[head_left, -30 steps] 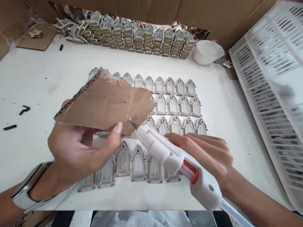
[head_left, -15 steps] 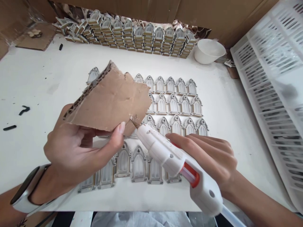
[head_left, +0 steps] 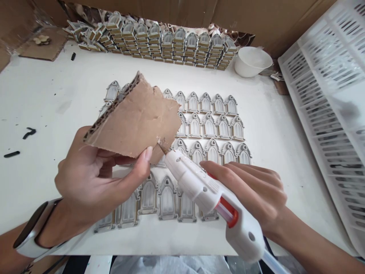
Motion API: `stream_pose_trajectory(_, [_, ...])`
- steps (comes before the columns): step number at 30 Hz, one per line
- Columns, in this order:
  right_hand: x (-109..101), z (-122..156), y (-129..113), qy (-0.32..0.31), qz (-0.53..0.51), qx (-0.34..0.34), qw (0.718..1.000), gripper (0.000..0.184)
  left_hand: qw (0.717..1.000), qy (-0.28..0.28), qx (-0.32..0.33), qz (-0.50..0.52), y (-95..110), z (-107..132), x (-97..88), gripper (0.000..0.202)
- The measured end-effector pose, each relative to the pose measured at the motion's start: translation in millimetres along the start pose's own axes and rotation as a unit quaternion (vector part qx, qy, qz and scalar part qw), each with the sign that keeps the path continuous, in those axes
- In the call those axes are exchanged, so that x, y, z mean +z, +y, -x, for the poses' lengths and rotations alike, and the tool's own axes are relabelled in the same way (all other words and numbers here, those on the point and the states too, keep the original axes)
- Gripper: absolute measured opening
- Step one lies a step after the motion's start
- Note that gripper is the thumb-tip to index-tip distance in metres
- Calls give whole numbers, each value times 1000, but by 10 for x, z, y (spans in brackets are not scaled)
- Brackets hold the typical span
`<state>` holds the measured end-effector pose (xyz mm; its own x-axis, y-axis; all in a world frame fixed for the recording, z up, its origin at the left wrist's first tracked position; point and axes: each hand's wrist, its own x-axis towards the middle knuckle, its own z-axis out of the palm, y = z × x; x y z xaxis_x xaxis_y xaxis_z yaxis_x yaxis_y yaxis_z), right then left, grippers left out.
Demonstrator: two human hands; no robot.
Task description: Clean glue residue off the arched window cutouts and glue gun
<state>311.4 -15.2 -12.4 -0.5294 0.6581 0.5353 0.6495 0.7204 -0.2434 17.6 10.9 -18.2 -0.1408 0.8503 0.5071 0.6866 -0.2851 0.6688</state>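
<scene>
A torn piece of corrugated cardboard (head_left: 134, 118) is gripped in my left hand (head_left: 99, 179), thumb along its near edge and the other fingers partly hidden beneath. My right hand (head_left: 248, 186) is wrapped around a white hot glue gun (head_left: 196, 182) with a red trigger and a clear glue stick at its rear. The gun's metal nozzle touches the cardboard near its lower right corner, by a small scuffed patch. Under both hands, rows of small arched window-shaped pieces (head_left: 209, 125) lie on the white table; the cardboard covers some of them.
Stacks of similar arched pieces (head_left: 178, 45) line the back of the table (head_left: 37, 95). A white bowl (head_left: 252, 62) stands beside them. On the right leans a white slatted plastic crate (head_left: 322, 114). Black scraps (head_left: 29, 133) lie at left, and cardboard walls (head_left: 256, 15) rise behind.
The cardboard has tilted and shifted slightly right with my left hand, uncovering more arched pieces at its left. The glue gun's rear end has swung slightly left; its nozzle stays at the cardboard.
</scene>
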Motion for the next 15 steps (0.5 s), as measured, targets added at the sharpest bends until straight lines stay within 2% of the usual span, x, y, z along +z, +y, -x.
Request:
stream_pose_trajectory(6, [3,22,-22,-2,-9,4,1000,18,1000,-23,4,-13,26,-5,-3,27])
stream_pose_trajectory(11, [7,20,-19,-8,3,-1,1000,18,994,18,-59,-85,147,12,11,39])
stream_pose_trajectory(15, [13,4,-18,-11,9,-4,1000,20,990,-53,-100,-89,219,-13,-42,36])
